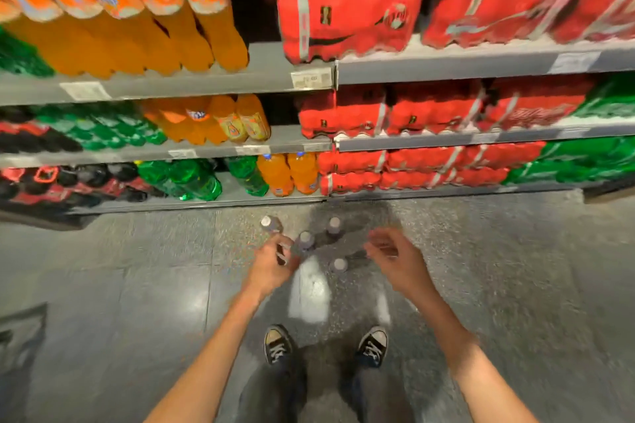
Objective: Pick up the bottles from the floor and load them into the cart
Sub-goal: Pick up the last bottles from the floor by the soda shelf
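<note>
Head view: four small bottles (305,240) upright on grey floor (137,268), clustered just ahead of two shoes (277,343), apparently none lifted yet. Loading judged barely begun, with no cart clearly visible. Left hand (271,266) over nearest bottles, fingers curled; grip too blurred to tell. Right hand (391,256) hovering beside, fingers loosely curled, holding nothing. Shelf edge (206,206) near behind bottles; open floor either side.
</note>
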Action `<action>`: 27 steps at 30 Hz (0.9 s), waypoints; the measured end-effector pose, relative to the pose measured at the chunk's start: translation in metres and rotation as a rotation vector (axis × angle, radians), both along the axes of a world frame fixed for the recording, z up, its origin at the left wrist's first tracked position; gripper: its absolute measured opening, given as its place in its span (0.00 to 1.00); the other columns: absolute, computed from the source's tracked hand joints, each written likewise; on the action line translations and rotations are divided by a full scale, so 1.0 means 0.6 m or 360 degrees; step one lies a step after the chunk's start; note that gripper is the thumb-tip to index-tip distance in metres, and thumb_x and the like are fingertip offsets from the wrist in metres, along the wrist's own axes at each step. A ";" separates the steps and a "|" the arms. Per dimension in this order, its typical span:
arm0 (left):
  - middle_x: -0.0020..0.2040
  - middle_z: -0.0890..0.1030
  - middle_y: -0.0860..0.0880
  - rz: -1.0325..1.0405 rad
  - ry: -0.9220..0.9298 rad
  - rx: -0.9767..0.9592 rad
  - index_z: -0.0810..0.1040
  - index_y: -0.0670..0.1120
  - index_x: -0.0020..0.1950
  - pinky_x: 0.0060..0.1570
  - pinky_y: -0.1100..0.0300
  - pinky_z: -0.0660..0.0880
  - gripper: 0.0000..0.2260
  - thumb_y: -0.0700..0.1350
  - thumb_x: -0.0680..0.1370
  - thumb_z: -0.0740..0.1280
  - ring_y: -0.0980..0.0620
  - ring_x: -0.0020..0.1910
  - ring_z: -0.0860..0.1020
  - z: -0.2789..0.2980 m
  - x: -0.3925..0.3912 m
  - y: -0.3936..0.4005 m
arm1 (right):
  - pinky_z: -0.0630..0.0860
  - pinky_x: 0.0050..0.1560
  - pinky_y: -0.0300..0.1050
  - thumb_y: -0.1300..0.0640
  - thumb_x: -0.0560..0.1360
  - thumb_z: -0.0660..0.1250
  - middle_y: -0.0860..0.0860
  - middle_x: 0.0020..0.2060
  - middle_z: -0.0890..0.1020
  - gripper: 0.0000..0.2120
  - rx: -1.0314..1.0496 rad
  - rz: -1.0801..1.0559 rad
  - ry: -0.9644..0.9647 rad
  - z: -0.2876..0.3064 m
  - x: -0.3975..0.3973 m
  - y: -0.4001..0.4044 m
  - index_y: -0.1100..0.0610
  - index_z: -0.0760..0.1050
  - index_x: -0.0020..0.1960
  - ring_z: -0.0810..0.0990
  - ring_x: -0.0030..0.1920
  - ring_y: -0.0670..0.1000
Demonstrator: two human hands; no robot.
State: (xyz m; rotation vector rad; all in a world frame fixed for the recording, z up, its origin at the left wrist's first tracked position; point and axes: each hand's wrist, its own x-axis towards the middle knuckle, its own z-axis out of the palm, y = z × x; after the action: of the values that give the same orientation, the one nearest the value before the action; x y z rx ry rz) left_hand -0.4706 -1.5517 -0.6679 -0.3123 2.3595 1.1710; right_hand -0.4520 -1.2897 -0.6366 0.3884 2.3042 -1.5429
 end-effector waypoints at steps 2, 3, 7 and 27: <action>0.38 0.73 0.52 0.0034 -0.0008 -0.0032 0.71 0.48 0.53 0.32 0.66 0.67 0.16 0.40 0.73 0.75 0.54 0.35 0.73 -0.119 -0.021 0.019 | 0.75 0.45 0.27 0.55 0.78 0.70 0.45 0.48 0.83 0.08 0.0020 0.0101 -0.0123 -0.129 -0.016 -0.003 0.52 0.77 0.57 0.80 0.45 0.35; 0.39 0.73 0.52 0.0063 -0.0024 -0.0047 0.69 0.48 0.54 0.31 0.65 0.66 0.18 0.41 0.72 0.76 0.52 0.36 0.73 -0.186 -0.026 0.025 | 0.74 0.44 0.27 0.56 0.78 0.71 0.45 0.47 0.83 0.09 0.0041 0.0136 -0.0174 -0.199 -0.019 -0.005 0.54 0.77 0.58 0.80 0.43 0.35; 0.52 0.77 0.44 0.0230 -0.0058 -0.0107 0.69 0.43 0.62 0.47 0.53 0.73 0.28 0.43 0.68 0.79 0.43 0.50 0.77 -0.476 -0.039 0.042 | 0.74 0.44 0.30 0.53 0.74 0.75 0.50 0.53 0.82 0.18 0.0053 0.0150 -0.0381 -0.498 -0.029 -0.020 0.56 0.75 0.61 0.82 0.50 0.48; 0.52 0.79 0.50 0.0876 0.0370 0.0179 0.74 0.43 0.64 0.42 0.56 0.69 0.29 0.43 0.65 0.80 0.47 0.49 0.78 -0.845 -0.038 0.048 | 0.68 0.43 0.22 0.56 0.64 0.83 0.41 0.51 0.82 0.29 0.0228 -0.0354 0.0001 -0.885 0.038 -0.085 0.40 0.73 0.58 0.80 0.51 0.44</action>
State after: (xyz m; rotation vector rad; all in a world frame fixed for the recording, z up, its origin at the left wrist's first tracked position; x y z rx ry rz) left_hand -0.4932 -1.5231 -1.1750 -0.8687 2.4671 1.6578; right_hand -0.4294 -1.3405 -1.1674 0.7028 2.4488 -1.4775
